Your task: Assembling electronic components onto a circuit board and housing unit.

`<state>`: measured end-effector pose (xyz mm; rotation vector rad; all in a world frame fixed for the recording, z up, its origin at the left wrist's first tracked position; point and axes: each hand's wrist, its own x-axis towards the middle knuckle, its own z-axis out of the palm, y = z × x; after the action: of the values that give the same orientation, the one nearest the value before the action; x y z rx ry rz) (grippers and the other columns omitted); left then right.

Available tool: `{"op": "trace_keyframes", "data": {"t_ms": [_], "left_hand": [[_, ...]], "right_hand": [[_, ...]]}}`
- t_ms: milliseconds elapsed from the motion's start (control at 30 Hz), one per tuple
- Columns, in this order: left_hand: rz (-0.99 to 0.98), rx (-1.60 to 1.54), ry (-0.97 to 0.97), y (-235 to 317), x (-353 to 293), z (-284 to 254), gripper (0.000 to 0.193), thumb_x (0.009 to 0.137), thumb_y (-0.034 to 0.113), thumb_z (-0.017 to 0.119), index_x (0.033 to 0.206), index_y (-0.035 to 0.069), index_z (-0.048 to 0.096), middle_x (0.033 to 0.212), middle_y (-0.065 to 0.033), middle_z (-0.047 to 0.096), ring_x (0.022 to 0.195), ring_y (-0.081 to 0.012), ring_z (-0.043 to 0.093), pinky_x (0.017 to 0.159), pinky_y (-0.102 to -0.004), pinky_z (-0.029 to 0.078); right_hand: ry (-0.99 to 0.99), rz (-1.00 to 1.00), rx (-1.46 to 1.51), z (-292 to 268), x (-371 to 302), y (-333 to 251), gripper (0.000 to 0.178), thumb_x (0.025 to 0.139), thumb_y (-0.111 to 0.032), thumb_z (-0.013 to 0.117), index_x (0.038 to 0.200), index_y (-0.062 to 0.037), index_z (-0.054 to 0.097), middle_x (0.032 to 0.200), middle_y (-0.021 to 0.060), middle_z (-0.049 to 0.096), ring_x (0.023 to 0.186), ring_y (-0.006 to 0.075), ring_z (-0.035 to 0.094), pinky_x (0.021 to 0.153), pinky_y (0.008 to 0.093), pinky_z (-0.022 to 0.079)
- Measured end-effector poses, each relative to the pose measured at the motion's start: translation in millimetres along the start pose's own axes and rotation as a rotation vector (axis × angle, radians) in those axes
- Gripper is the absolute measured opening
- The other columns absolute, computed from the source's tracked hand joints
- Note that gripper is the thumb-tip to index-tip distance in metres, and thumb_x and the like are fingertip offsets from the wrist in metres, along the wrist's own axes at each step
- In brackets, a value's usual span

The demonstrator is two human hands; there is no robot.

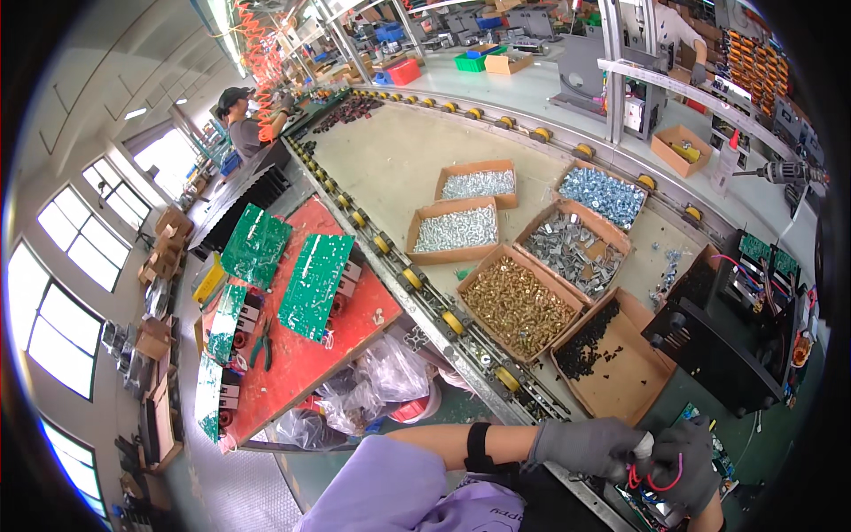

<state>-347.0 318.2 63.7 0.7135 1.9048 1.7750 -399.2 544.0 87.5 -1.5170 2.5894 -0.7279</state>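
Observation:
Both my hands wear grey gloves and meet close together at the lower right. My left hand [589, 448] has its fingers pinched, with red wires [633, 477] at its fingertips. Curled beside it, my right hand [684, 463] has a loop of the red wire bending out in front of it. Between the hands shows a small white piece [644, 445], too small to name. Under the hands is a circuit board [722, 461] with parts on it, mostly covered by the gloves.
Cardboard trays of gold screws [519, 297], metal clips [576, 248], blue-silver parts [603, 197] and black screws [589, 346] stand ahead. A black metal chassis [722, 346] sits right. Left, green circuit boards [316, 285] and pliers [261, 344] lie on a red tabletop [359, 355]. A roller rail [412, 279] runs between.

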Motion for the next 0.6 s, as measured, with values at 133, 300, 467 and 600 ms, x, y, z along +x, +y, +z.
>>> {"op": "trace_keyframes", "data": {"t_ms": [133,300,467,600], "left_hand": [[0.0,0.245,-0.119,5.7,8.2,-11.7,0.03,0.074,0.015,0.073,0.101,0.011,0.063,0.085,-0.0107,0.065,0.074,-0.0335,0.064,0.065,-0.0418,0.049],[0.286,0.516,0.059,-1.3,15.6,-9.5,0.039,0.067,0.027,0.081,0.1,0.012,0.067,0.087,-0.0075,0.063,0.078,-0.0323,0.063,0.067,-0.0423,0.05],[0.066,0.299,0.339,-11.7,14.5,-0.7,0.018,0.065,0.013,0.076,0.079,0.009,0.066,0.079,-0.0079,0.058,0.069,-0.0308,0.06,0.062,-0.0416,0.047],[0.189,0.725,0.549,-11.2,5.2,20.2,0.019,0.063,0.012,0.077,0.072,0.009,0.061,0.071,-0.007,0.054,0.062,-0.0291,0.056,0.058,-0.0407,0.042]], "right_hand": [[-0.194,-0.027,0.046,-17.7,8.8,-4.7,0.023,0.064,-0.023,0.077,0.085,-0.017,0.069,0.073,0.0052,0.059,0.076,0.0284,0.058,0.074,0.0419,0.038],[-0.084,0.028,-0.017,-15.3,4.5,-3.8,0.013,0.069,-0.022,0.072,0.077,-0.0158,0.064,0.075,0.0044,0.057,0.075,0.0277,0.057,0.07,0.0429,0.037],[-0.127,0.099,-0.119,-6.0,-2.4,-8.8,0.013,0.07,-0.025,0.072,0.073,-0.0163,0.062,0.081,0.0031,0.059,0.08,0.025,0.058,0.072,0.0414,0.038],[0.084,0.151,-0.121,1.5,0.3,-9.4,0.012,0.072,-0.021,0.069,0.071,-0.0132,0.061,0.083,0.0062,0.059,0.083,0.0273,0.058,0.073,0.0431,0.042]]}}
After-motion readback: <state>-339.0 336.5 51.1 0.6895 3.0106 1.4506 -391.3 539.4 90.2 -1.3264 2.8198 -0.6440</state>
